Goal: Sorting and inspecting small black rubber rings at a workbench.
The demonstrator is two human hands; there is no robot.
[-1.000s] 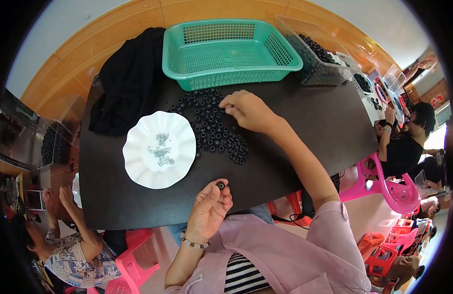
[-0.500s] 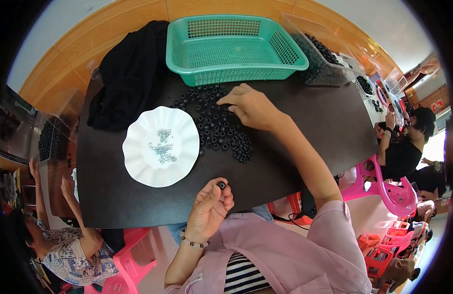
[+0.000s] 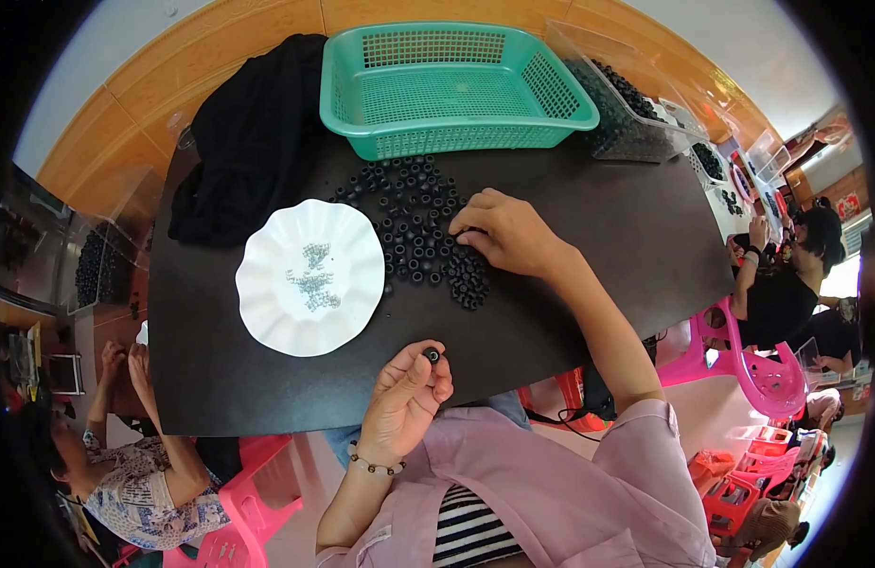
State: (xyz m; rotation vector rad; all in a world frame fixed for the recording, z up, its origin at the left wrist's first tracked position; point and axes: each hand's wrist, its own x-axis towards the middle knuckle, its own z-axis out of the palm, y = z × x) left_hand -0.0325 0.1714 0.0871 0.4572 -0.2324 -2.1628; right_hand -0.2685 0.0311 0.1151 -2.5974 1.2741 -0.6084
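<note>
Head view: left hand (image 3: 406, 395) pinches black ring (image 3: 432, 356); right hand (image 3: 505, 232) on ring pile (image 3: 420, 227).

Dark brown worktop (image 3: 570, 275); white scalloped plate (image 3: 267, 284); right of the plate, black rings (image 3: 414, 222); behind it, teal mesh basket (image 3: 456, 85) and black cloth (image 3: 253, 133).

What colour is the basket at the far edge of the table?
The basket is teal green plastic mesh, clearest in the head view.
</note>
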